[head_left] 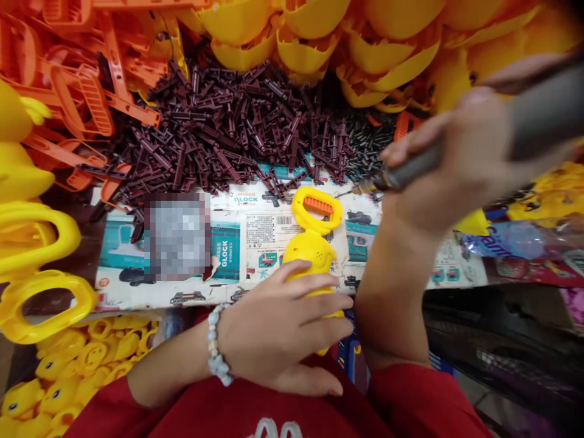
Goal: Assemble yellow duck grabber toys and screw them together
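Left hand (278,331) curled around yellow plastic toy body (310,249), on flattened printed carton (269,228); orange insert (318,207) sits in its handle loop. Right hand (469,152) grips dark electric screwdriver (538,115), tip just right of loop. Maroon plastic pins (237,128), yellow shells (305,55) and orange parts (77,97) remain heaped far and left.

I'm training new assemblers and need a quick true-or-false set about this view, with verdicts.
The left hand holds the yellow plastic toy. True.
The right hand holds scissors. False: it holds a dark grey electric screwdriver.
The beaded bracelet is on the right wrist. False: it is on the left wrist.
The toy lies on flattened printed cardboard. True.
Dark maroon plastic parts are heaped beyond the cardboard. True.
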Tool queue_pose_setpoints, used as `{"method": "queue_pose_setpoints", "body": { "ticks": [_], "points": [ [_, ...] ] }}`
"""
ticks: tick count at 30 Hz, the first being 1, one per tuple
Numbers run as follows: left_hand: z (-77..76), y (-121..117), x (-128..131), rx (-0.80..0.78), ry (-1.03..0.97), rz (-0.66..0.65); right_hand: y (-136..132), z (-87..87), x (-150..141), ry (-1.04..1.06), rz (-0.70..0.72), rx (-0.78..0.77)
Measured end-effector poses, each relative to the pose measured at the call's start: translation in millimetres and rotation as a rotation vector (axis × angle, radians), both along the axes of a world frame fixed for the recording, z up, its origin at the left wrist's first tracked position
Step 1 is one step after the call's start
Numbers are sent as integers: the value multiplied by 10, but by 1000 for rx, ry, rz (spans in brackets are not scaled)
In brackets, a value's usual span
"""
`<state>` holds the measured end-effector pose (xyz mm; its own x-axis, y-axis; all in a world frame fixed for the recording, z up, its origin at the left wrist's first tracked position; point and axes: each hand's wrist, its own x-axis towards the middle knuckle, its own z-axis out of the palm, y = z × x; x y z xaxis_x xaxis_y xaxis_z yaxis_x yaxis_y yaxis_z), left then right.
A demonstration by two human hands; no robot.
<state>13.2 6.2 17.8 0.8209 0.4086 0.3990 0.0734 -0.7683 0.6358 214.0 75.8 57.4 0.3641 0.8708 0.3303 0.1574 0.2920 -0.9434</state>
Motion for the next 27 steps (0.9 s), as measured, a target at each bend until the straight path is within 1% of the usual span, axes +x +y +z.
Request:
{"method": "queue_pose_setpoints", "body": {
  "ticks": [2,5,6,9,10,11,14,16,18,23,25,27],
  "points": [
    [-66,-75,65,45,-2,-28,177,-46,-31,-13,-15,15],
    [-133,-123,127,61,-1,-9,347,-145,-116,-28,-25,42],
    [-142,-123,136,58,-7,3,391,-182,-145,-32,-46,88],
    [-144,-106,151,42,-25,30,508,-293,-221,-49,-130,292],
    [-144,-102,155,40,-27,40,539,-325,-242,-59,-146,333],
    [-146,-102,161,38,-29,49,563,-354,-260,-74,-153,337],
    [-169,-117,187,35,-66,88,592,-416,-290,-132,-176,274],
    [-189,-132,206,26,-110,107,583,-441,-293,-142,-192,265],
    [-207,-139,215,15,-154,121,564,-456,-289,-111,-178,272],
    [-221,-99,179,21,-170,117,506,-494,-329,-2,-159,350],
    [-220,-105,178,20,-145,98,486,-506,-382,10,-203,391],
    [-214,-159,210,18,-110,96,453,-491,-442,17,-247,407]
  ]
}}
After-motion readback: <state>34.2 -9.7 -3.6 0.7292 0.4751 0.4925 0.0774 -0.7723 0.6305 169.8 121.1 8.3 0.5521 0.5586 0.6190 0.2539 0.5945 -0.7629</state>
